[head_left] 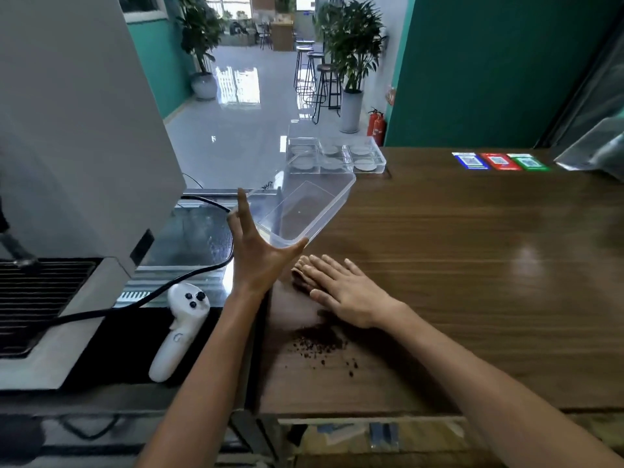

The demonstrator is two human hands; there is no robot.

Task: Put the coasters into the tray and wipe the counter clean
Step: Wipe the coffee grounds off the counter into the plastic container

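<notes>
Tilting a clear rectangular plastic tray (304,211) over the brown wooden surface (472,265), left hand (256,265) has its grip on the near rim. Right hand (341,292), fingers flat, presses stacked tan coasters (299,270) just below. Next: slide coasters in; dark crumbs (320,342) near await wiping.

A clear plastic tray (304,211) hung tilted above the wooden counter (456,265) — brown coasters (300,270) lay stacked just near of it, dark crumbs (320,342) nearer still.
</notes>
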